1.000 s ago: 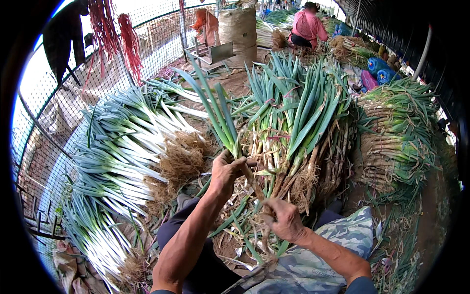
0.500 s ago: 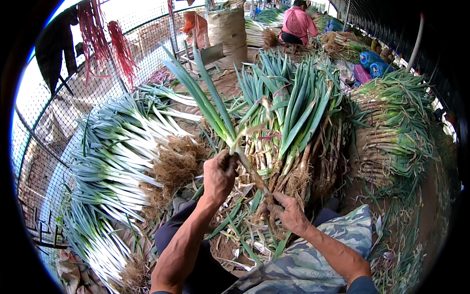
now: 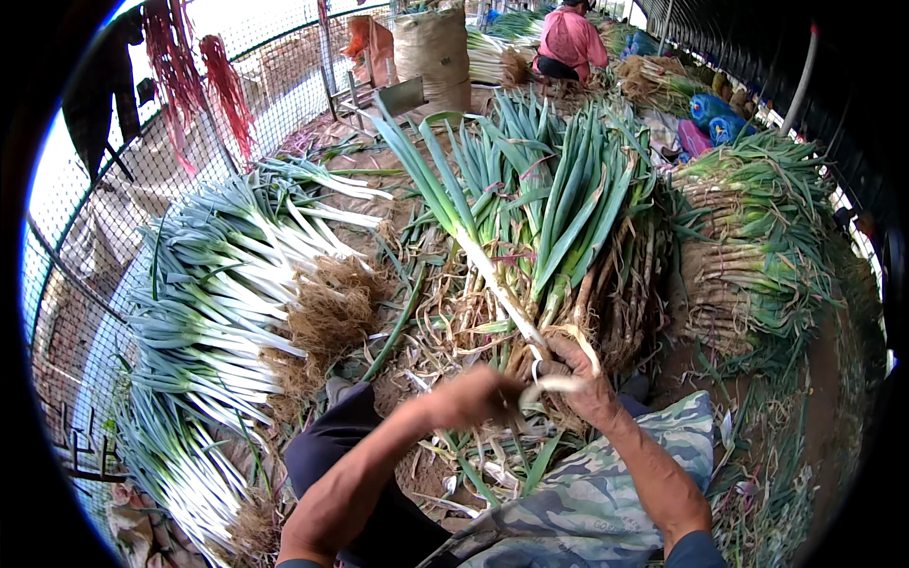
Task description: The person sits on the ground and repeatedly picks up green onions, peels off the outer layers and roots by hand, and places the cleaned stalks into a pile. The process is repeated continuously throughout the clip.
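Note:
A long green onion (image 3: 492, 277) slants across the middle, leaves up to the left, its white shank bare. My right hand (image 3: 589, 390) grips it near the root end, with a pale strip of peeled skin (image 3: 585, 347) curling by the fingers. My left hand (image 3: 471, 398), smeared by motion, is just left of the root end; its fingers are not clear. Another loose pale strip of skin (image 3: 559, 383) is between the two hands. Behind the held stalk stands a bundle of unpeeled green onions (image 3: 592, 222) with brown outer skins.
Cleaned white green onions (image 3: 227, 327) lie in heaps on the left, roots toward me. More unpeeled ones (image 3: 748, 256) are stacked on the right. Camouflage cloth (image 3: 597, 492) covers my lap. Farther off are a large sack (image 3: 432, 62) and a person in pink (image 3: 571, 43).
My left hand has moved down from the upper stalk to beside the root end. The brown outer skin has come off the shank, which now shows white.

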A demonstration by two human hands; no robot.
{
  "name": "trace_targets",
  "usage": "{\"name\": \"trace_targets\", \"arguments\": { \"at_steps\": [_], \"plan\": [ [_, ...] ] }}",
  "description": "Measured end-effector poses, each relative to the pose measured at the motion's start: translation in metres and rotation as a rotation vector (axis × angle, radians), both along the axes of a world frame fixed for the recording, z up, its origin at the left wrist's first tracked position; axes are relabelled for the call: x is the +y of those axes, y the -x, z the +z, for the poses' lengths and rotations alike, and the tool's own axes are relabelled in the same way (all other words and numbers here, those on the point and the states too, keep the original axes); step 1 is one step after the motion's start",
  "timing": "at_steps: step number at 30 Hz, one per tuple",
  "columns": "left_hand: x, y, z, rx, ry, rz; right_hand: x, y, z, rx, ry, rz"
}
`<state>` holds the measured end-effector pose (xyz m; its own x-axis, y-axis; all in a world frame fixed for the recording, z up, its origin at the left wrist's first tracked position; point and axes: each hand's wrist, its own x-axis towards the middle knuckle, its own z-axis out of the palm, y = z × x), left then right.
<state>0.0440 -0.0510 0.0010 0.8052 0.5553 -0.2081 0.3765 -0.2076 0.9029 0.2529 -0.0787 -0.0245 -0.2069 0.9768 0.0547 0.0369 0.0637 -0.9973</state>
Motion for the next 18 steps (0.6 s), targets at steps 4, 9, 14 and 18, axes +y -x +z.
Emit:
{"name": "trace_targets", "arguments": {
  "at_steps": [4, 9, 14, 18],
  "plan": [
    [0.039, 0.047, 0.001, -0.531, 0.253, 0.793, 0.005, 0.004, 0.017, -0.312, -0.198, 0.070],
    [0.043, 0.057, 0.002, -0.730, 0.346, 1.008, 0.005, 0.006, 0.003, -0.660, -0.538, 0.116],
    [0.036, 0.050, 0.004, -0.799, 0.367, 1.085, 0.009, 0.006, 0.019, -0.796, -0.581, 0.072],
    [0.031, 0.033, -0.006, -0.810, 0.362, 1.042, 0.015, 0.013, 0.021, -0.595, -0.501, 0.056]
  ]
}}
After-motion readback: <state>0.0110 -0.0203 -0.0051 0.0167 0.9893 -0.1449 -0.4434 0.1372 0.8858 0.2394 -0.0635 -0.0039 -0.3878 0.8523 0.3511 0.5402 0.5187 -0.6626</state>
